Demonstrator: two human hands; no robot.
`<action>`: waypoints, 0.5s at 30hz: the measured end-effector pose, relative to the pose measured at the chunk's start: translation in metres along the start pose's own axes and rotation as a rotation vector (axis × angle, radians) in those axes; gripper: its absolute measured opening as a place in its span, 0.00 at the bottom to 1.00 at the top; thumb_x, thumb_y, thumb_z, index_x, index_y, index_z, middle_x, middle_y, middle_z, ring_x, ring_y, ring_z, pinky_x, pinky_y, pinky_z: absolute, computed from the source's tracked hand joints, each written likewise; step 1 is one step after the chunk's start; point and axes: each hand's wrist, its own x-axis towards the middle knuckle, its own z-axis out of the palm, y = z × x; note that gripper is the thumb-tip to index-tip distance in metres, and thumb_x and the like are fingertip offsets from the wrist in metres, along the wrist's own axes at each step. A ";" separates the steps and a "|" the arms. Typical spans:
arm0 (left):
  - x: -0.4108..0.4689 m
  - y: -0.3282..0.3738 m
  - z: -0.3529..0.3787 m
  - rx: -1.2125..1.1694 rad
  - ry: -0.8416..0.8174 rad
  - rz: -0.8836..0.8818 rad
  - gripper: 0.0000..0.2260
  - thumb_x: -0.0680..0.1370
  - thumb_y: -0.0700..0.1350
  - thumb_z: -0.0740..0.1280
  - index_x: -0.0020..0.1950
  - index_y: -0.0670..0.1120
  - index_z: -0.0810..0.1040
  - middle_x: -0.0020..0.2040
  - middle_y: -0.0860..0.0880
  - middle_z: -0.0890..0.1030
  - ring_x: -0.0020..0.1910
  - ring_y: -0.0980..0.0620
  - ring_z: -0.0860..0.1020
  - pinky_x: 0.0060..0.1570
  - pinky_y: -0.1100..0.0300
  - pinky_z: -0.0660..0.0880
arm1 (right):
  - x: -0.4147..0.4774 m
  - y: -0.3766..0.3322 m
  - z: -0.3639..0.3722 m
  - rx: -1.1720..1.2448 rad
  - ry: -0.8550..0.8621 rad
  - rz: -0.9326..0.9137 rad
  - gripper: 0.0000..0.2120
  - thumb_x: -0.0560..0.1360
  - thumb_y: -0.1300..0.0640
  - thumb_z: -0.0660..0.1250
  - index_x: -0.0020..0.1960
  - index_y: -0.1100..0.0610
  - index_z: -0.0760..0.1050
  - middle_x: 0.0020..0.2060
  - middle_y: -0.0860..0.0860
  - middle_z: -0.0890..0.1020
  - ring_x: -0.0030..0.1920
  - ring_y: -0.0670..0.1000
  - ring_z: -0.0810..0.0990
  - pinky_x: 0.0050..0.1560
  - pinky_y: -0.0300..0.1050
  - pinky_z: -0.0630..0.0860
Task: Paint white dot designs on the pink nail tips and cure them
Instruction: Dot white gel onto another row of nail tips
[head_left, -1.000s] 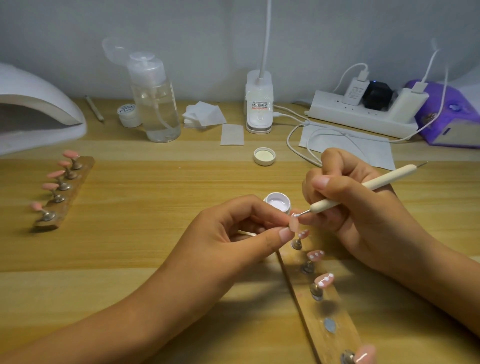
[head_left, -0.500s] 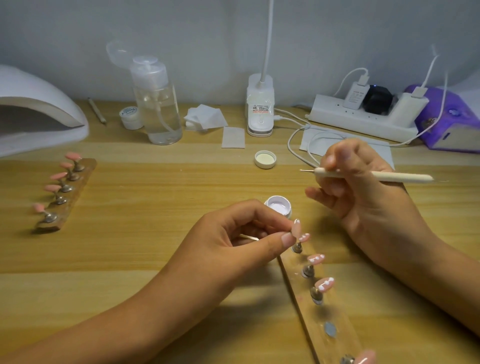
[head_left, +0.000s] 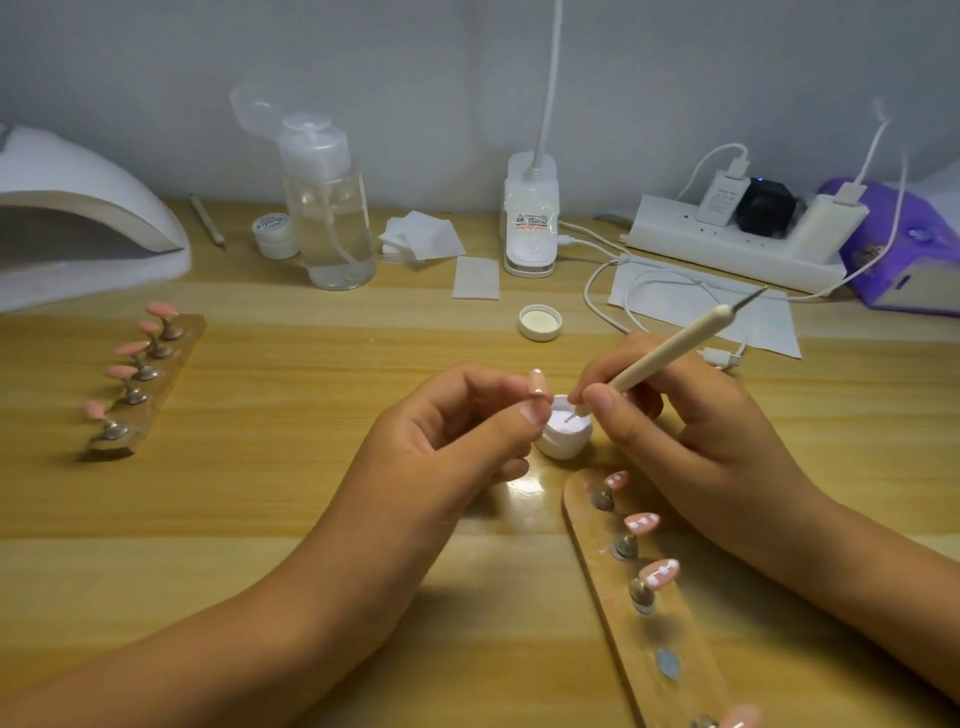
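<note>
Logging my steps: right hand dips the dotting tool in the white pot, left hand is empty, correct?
Not quite. The head view shows the left hand pinching a pink nail tip, not empty. The right hand does dip the dotting tool in the white pot.

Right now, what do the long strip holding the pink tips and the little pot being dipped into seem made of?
The strip looks like wood: tan, faintly streaked grain, slight sheen. The pot looks like white plastic, smooth and fairly matte, though that is a guess.
</note>
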 end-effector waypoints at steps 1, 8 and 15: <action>0.000 0.000 0.000 0.003 -0.001 0.000 0.06 0.68 0.53 0.72 0.43 0.54 0.83 0.40 0.58 0.82 0.40 0.62 0.79 0.40 0.69 0.74 | 0.000 0.001 0.000 -0.010 -0.009 0.000 0.08 0.78 0.51 0.60 0.49 0.53 0.76 0.42 0.43 0.77 0.41 0.50 0.73 0.42 0.39 0.68; 0.000 -0.001 -0.001 0.010 -0.016 -0.005 0.05 0.69 0.51 0.71 0.43 0.54 0.83 0.40 0.57 0.82 0.40 0.62 0.79 0.40 0.70 0.75 | 0.002 0.001 0.001 -0.020 -0.029 0.015 0.07 0.77 0.50 0.60 0.48 0.51 0.76 0.42 0.42 0.77 0.41 0.47 0.72 0.42 0.34 0.66; -0.001 0.001 0.002 0.017 -0.048 -0.003 0.04 0.69 0.48 0.74 0.43 0.55 0.83 0.42 0.56 0.84 0.40 0.63 0.79 0.40 0.70 0.74 | 0.001 -0.003 -0.002 0.315 0.125 0.172 0.04 0.76 0.55 0.64 0.48 0.52 0.77 0.40 0.46 0.81 0.40 0.45 0.77 0.43 0.34 0.73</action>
